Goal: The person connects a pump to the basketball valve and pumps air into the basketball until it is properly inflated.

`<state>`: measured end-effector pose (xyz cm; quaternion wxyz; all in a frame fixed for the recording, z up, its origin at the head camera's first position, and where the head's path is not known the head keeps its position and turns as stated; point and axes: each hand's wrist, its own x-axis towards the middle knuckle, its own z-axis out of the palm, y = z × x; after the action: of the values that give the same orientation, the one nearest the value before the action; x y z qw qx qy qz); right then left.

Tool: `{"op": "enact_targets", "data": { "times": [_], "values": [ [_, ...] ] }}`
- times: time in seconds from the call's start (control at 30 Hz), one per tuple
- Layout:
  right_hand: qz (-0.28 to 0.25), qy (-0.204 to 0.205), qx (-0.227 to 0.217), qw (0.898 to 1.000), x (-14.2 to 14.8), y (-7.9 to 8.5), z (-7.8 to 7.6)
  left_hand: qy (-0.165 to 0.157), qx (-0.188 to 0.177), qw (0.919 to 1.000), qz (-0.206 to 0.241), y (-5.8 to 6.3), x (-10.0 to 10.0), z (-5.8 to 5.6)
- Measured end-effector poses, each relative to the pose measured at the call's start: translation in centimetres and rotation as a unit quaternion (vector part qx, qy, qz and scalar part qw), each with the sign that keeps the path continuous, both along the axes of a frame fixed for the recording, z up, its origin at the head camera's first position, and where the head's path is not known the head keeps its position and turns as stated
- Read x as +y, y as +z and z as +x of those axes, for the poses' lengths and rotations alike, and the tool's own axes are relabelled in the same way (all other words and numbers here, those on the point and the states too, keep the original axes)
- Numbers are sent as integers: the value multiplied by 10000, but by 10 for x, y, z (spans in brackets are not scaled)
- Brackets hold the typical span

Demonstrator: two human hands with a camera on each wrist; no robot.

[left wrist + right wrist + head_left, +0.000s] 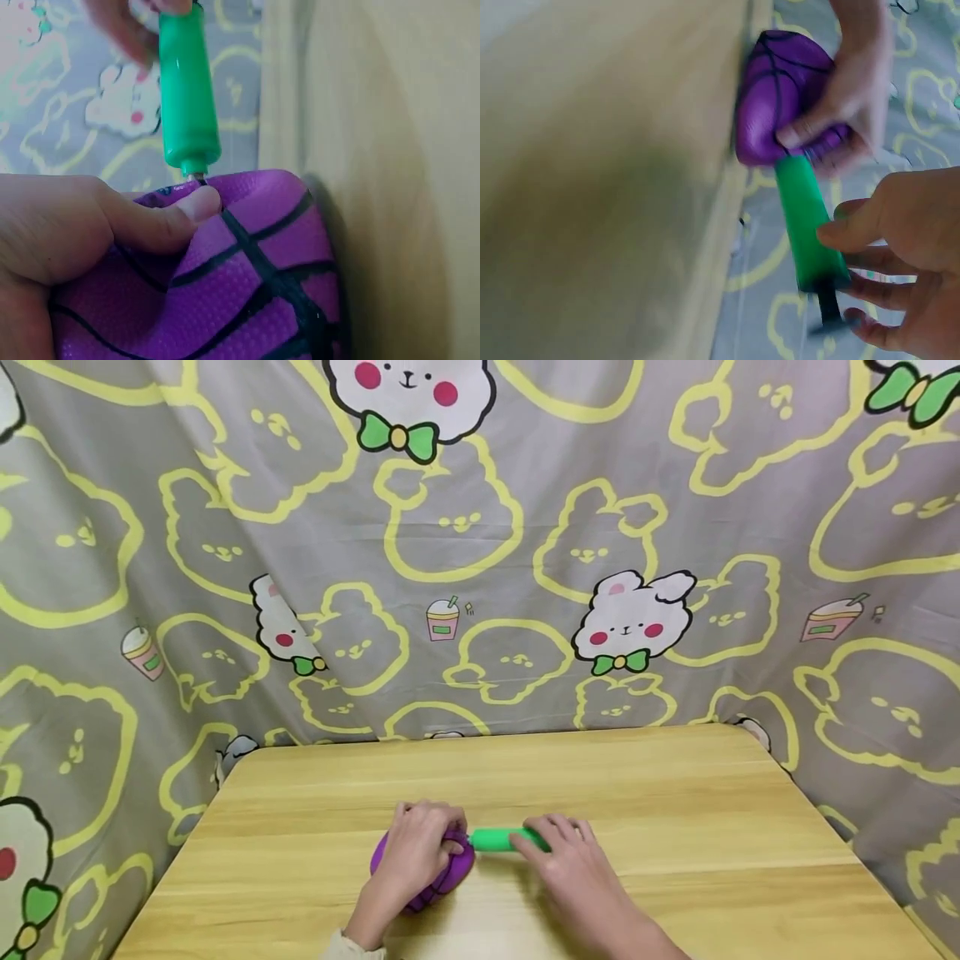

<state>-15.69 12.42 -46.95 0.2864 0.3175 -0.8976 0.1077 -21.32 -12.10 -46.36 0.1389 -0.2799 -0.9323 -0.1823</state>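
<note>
A soft, dented purple ball with black lines, like a basketball, rests on the table. My left hand grips it from above, thumb pressed into the skin beside the valve area. A green hand pump lies level to its right, its narrow tip meeting the ball right by the left thumb in the left wrist view. My right hand holds the pump near its rear end, thumb on the barrel. In the right wrist view the black pump handle sticks out behind the barrel, close to the fingertips.
The wooden table spreads out around the hands. A grey curtain with yellow outlines and white cartoon animals hangs behind the table and along its sides.
</note>
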Motion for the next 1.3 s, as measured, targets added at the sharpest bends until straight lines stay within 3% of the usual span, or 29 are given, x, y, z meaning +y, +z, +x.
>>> {"op": "enact_targets", "data": {
  "times": [0.1,0.17,0.23,0.33,0.47,0.63,0.8,1.0,1.3],
  "values": [
    [-675,17,-246,9974,9,4,-5,78,-32,9999,106,-1,-13,-8],
    [-1383,319,-638,9878,14,4,-8,20,-107,9998,160,-3,-21,-13],
    [-1975,715,-1059,9719,16,2,-10,-93,-179,9997,155,-4,-28,-19],
    [-2673,1195,-1753,9400,16,-4,-10,-231,-258,9994,92,-5,-36,-26],
    [-3247,1165,-2418,9070,13,-12,-9,-265,-250,9992,-139,-5,-39,-28],
    [-3802,865,-2885,8745,8,-14,-11,-361,-66,9990,-250,0,-28,-19],
    [-4139,685,-3105,8530,4,-14,-10,-742,-71,9972,19,3,-6,-1],
    [-4380,524,-3197,8386,1,-16,-5,-1271,-227,9907,433,-10,22,8],
    [-4640,853,-3195,8218,-5,-16,1,-1360,-198,9884,652,-21,25,12]
  ]
}}
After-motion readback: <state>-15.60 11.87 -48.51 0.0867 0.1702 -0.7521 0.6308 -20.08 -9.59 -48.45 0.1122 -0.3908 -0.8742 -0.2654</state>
